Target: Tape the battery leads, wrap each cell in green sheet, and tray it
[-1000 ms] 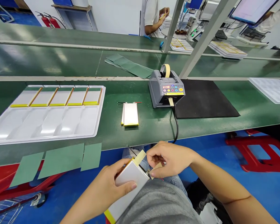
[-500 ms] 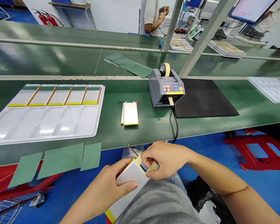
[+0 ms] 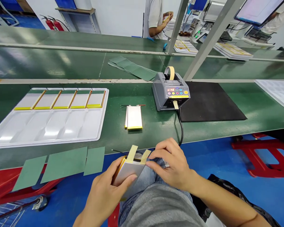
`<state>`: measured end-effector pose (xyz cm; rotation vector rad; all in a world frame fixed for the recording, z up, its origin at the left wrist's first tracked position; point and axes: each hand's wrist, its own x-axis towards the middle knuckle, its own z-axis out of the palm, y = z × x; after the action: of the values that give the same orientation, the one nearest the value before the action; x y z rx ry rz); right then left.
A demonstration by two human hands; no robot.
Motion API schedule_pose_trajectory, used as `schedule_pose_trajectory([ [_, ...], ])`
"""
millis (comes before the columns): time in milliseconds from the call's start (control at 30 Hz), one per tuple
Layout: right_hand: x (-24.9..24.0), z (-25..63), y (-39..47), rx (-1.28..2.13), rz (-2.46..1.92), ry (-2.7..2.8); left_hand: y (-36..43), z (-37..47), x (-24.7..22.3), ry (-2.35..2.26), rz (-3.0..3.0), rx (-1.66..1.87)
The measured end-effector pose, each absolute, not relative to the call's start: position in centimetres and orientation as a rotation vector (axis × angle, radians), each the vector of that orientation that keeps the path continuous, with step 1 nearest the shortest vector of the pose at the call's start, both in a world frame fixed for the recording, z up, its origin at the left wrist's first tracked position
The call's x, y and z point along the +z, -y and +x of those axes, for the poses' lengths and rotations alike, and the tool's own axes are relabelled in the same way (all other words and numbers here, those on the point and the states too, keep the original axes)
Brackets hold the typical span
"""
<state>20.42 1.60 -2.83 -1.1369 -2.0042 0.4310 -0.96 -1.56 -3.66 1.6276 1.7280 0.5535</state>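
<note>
A flat silver pouch battery (image 3: 130, 172) with yellow edges is held over my lap by my left hand (image 3: 110, 186), thumb across its face. Two strips of cream masking tape, the left strip (image 3: 132, 153) and the right strip (image 3: 145, 156), stand up from its top end. A dark wire (image 3: 119, 152) sticks out to the left there. My right hand (image 3: 171, 160) has thumb and forefinger closed at the top right corner, against the right strip; what lies between them is hidden. On the bench, two more pouch batteries (image 3: 134, 117) lie overlapped with their wires pointing away.
A grey tape dispenser (image 3: 171, 93) with a strip sticking out stands beside a black mat (image 3: 209, 104). At left, a white tray (image 3: 85, 132) carries several batteries in its back row. Green paper pieces (image 3: 66, 162) overhang the bench's front edge. A co-worker (image 3: 156, 19) stands beyond.
My left hand has tilted the battery more upright. My right hand has opened out from the tape, whose two strips now stand up free, and moved to the right corner. The view has shifted slightly.
</note>
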Motion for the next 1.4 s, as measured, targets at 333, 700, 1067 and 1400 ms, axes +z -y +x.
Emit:
schedule_pose_trajectory([
  [333,-3.0,20.0,-2.0,0.979,-1.194,1.821,2.0,-1.0,-4.5,-1.549,2.237,0.718],
  [700,-3.5,20.1,-2.0,1.008,-0.984,1.899,2.6,-1.2,-5.6,-1.548,2.372,0.731],
  [1067,-2.2,20.6,-1.6,0.931,-1.001,2.014,2.5,-1.9,-5.1,-1.496,2.627,0.794],
  [1400,-3.4,20.9,-2.9,1.721,-1.026,1.753,2.9,-2.3,-5.8,-1.21,2.613,0.794],
])
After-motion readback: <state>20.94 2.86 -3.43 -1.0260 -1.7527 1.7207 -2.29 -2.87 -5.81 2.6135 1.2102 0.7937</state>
